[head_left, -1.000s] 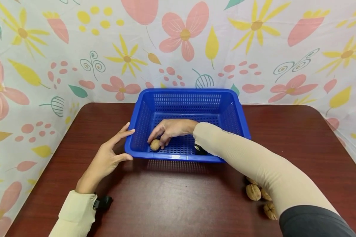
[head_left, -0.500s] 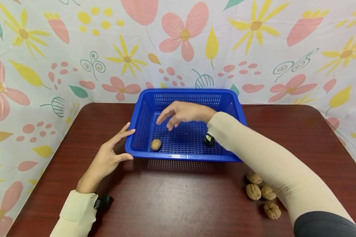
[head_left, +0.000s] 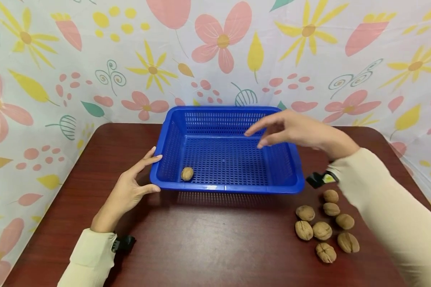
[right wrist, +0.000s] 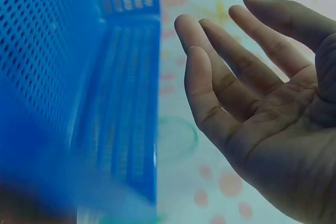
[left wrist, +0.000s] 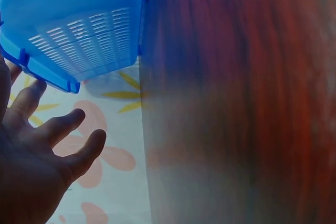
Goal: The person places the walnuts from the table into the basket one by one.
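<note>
blue and perforated, the basket (head_left: 212,187) stands on a dark red-brown tabletop (head_left: 215,239) in the head view, its far side close to the flower-printed cloth (head_left: 222,42). one walnut (head_left: 187,173) lies inside, on the bottom by the near left corner. my left hand (head_left: 127,191) is open at the basket's left side, fingertips against the rim and thumb at the near left corner. my right hand (head_left: 298,129) is open too, fingers loosely bent, over the basket's right side toward the far end. eight more walnuts (head_left: 322,230) lie loosely clustered on the tabletop, near and to the right of the basket. pale sleeves (head_left: 91,255) cover my forearms, and a dark device (head_left: 123,244) sits at each wrist.

from the left wrist, i see the basket's slotted wall above my spread fingers, with the cloth beyond and the tabletop blurred.

from the right wrist, my palm shows, fingers apart and slightly curved, beside the blurred basket; the cloth is behind.
</note>
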Demonstrator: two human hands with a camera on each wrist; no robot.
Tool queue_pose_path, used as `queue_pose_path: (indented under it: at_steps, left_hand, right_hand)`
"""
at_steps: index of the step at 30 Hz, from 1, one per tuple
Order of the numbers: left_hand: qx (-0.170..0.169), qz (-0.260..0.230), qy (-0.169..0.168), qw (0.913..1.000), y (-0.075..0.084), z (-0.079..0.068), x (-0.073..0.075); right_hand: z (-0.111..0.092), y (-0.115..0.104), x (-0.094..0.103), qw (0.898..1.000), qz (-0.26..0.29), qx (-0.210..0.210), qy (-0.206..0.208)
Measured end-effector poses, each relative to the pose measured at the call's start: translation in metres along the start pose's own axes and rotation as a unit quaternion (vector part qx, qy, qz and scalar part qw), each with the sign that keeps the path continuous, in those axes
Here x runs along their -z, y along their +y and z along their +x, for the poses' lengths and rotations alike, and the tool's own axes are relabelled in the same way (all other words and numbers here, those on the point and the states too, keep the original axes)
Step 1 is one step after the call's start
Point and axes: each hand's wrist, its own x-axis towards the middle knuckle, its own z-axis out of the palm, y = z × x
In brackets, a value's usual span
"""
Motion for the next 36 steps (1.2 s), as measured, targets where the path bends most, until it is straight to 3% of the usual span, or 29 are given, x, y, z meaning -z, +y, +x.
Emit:
queue_pose_path:
  at_steps: [8,14,18,22,29,36]
  left_hand:
    - [0.009,0.008,-0.001,0.9999,0.002,0.000,0.002]
    - [0.012,0.030,-0.001,0.9995,0.004,-0.001,0.004]
    - [0.010,0.045,0.000,0.9989,0.004,-0.001,0.004]
    - [0.001,0.054,-0.003,0.9986,0.005,0.000,0.004]
    - [-0.006,0.069,-0.009,0.9976,0.005,0.001,0.005]
    - [-0.018,0.081,-0.015,0.9964,0.003,0.001,0.005]
  right_hand:
    - [-0.091,0.032,0.003,0.994,0.000,-0.040,0.104]
    - [-0.138,0.065,-0.001,0.988,0.015,0.002,0.154]
    - [-0.162,0.094,-0.004,0.985,0.086,0.017,0.151]
    - [-0.179,0.121,-0.009,0.980,0.123,0.000,0.155]
    - [-0.193,0.152,-0.017,0.987,0.093,-0.038,0.129]
    - [-0.198,0.173,-0.025,0.985,0.112,-0.076,0.109]
